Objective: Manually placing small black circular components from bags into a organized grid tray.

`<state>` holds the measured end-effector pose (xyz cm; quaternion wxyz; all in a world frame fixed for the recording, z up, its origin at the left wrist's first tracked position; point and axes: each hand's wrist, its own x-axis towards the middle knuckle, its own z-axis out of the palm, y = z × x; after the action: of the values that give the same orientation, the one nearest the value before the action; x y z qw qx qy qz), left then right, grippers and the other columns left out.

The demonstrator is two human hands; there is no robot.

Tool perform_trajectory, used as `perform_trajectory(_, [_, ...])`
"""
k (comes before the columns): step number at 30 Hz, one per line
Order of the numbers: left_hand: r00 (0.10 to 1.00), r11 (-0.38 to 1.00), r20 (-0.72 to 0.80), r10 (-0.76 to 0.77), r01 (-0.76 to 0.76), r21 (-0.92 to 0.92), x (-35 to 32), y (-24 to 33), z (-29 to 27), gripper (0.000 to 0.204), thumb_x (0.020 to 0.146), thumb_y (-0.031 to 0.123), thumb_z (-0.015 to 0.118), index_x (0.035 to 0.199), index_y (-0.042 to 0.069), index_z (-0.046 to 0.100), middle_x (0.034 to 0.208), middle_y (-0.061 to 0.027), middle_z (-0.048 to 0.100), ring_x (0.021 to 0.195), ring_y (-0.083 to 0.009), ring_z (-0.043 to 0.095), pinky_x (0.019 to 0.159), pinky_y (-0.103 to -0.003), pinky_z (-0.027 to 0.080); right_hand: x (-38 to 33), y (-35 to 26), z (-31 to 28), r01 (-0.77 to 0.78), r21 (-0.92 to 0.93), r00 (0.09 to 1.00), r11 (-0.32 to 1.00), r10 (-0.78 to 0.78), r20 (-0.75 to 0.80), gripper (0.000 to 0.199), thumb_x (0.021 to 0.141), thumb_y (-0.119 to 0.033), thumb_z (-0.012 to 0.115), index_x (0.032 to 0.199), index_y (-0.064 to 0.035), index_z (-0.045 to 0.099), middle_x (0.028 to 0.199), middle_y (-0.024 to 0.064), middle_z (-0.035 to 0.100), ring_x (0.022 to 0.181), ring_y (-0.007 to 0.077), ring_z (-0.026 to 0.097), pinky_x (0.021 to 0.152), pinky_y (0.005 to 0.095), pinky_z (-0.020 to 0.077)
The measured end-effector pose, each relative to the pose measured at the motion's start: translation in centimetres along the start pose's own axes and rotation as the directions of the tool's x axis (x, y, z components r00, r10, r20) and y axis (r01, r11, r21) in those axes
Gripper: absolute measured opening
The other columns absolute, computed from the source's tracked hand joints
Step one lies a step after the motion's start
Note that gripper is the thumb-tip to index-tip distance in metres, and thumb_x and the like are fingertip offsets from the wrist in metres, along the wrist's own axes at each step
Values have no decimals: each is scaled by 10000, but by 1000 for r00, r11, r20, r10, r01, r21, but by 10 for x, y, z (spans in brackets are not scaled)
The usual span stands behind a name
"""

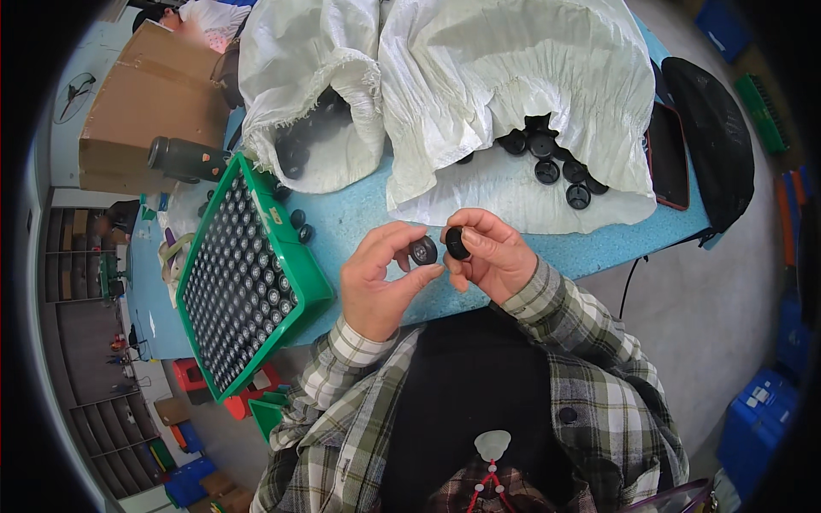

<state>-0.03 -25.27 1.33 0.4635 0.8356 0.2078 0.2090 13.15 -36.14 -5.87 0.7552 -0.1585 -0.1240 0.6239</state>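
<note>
Both my hands meet above the near edge of the blue table. My left hand (380, 278) pinches a small black wheel-like part (423, 250) between thumb and fingertips, its ridged face showing. Close beside it, my right hand (492, 255) grips a black round cap (457, 243), turned nearly edge-on. The two parts are slightly apart. To the left, a green tray (310, 280) holds rows of similar black round parts. More black round caps (547, 172) spill from the mouth of a white woven sack (513, 77) on the right.
A second white woven sack (316, 34) lies open with dark parts inside. Loose black parts (299, 220) sit beside the tray. A dark bottle (188, 160) and cardboard box (154, 103) stand far left. A phone (669, 158) and black bag (710, 141) lie right. Another person (209, 21) is at the back.
</note>
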Motion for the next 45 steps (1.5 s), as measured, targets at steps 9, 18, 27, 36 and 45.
perform_trajectory(9, [928,671,204,-312,367,-644,0,-19,-5,445,704,-6,695,1116,-5,526,1024,-100,585,839,-168,575,728,-271,476,-1,-6,16,5,-79,997,997,-11,-77,228,887,-123,500,1081,-6,479,916,99,559,720,192,590,591,323,527])
perform_trajectory(18, [937,515,276,-217,349,-783,-7,-37,-5,473,710,44,696,1145,66,511,1084,-126,566,910,-211,577,764,-318,483,-2,-11,32,-56,-217,990,975,27,-135,216,858,-127,563,985,38,507,838,126,582,603,151,579,530,287,527])
perform_trajectory(27, [967,635,167,-194,254,-730,-11,-32,-1,517,647,22,733,1120,22,523,1099,-137,563,980,-208,557,862,-307,439,-5,-9,38,-106,-252,980,962,58,-190,236,845,-139,589,964,47,506,791,83,552,602,133,569,504,280,521])
perform_trajectory(36, [988,696,119,-95,151,-702,-11,-31,0,482,627,-36,737,1073,-13,555,1077,-129,542,962,-196,550,843,-309,449,-3,-5,39,-122,-326,974,937,49,-222,207,853,-123,569,964,37,501,791,91,552,604,158,586,500,297,526])
perform_trajectory(45, [988,726,123,-91,150,-671,-14,-38,-3,465,629,-32,737,1059,-23,561,1075,-124,524,965,-203,539,842,-302,442,-3,-1,40,-97,-376,975,921,11,-223,239,818,-118,621,950,47,510,789,84,558,624,130,568,516,255,502])
